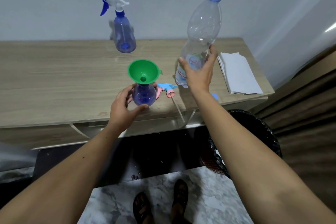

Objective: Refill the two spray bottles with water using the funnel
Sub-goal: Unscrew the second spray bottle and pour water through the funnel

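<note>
A blue spray bottle without its head stands near the table's front edge, and a green funnel sits in its neck. My left hand curls round this bottle's lower part. Its pink and blue spray head lies on the table just to the right. An uncapped clear water bottle stands upright further right and looks almost empty. My right hand is spread in front of its labelled lower part, thumb on the left and fingers on the right; contact is unclear. A second spray bottle with a white and blue head stands at the back.
The wooden table stands against a pale wall. Folded white tissues lie at its right end, and a blue cap rests by the front edge. A black waste basket stands on the floor to the right.
</note>
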### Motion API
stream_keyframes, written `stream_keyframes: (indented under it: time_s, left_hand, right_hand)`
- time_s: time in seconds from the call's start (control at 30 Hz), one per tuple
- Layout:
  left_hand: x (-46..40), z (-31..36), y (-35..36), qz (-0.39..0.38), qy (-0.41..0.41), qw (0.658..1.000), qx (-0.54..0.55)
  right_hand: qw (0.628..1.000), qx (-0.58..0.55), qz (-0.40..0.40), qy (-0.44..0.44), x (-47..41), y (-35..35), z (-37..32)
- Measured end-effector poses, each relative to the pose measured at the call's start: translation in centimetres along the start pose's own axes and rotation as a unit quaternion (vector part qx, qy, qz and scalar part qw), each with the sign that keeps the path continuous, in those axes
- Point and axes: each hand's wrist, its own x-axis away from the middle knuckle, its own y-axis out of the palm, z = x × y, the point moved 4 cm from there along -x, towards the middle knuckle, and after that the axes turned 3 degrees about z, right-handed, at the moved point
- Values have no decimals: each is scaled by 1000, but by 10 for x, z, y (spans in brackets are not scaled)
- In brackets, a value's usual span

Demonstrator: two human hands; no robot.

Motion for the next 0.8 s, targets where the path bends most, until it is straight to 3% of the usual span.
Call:
stream_keyframes:
  time_s: [0.2, 0.53, 0.8]
  left_hand:
    - [-1, -2, 0, -4, -2, 1000, 5]
    - [-1, 4, 2, -12, -8, 1000, 9]
    - [4, 8, 3, -12, -26, 999, 22]
  right_hand:
    - [999, 3, -23, -36, 6, -12, -13]
    - [985, 70, -129, -96, 15, -45, -46]
    - [948, 214, -202, -125, 23, -89, -48]
